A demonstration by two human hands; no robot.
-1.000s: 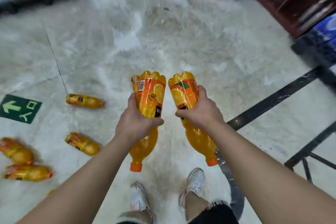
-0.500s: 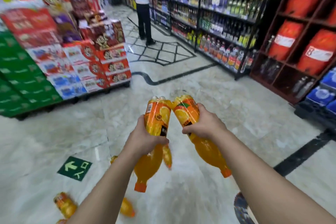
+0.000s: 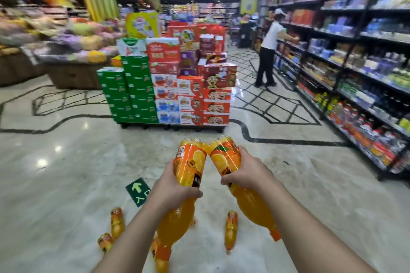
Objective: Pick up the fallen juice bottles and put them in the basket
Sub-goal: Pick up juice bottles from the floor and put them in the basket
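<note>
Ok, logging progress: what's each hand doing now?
Left hand: closed on a juice bottle.
Right hand: closed on another juice bottle.

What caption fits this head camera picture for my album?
Two hands, left and right, each hold an upside-down juice bottle above fallen bottles on a shop floor.

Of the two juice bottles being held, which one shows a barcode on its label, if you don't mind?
The bottle in the left hand: its label has a barcode.

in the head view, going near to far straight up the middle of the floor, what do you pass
fallen juice bottle → hand-held bottles, left hand and right hand → stacked drink cartons → shelves at the back of the store, too blurred to detail
</note>
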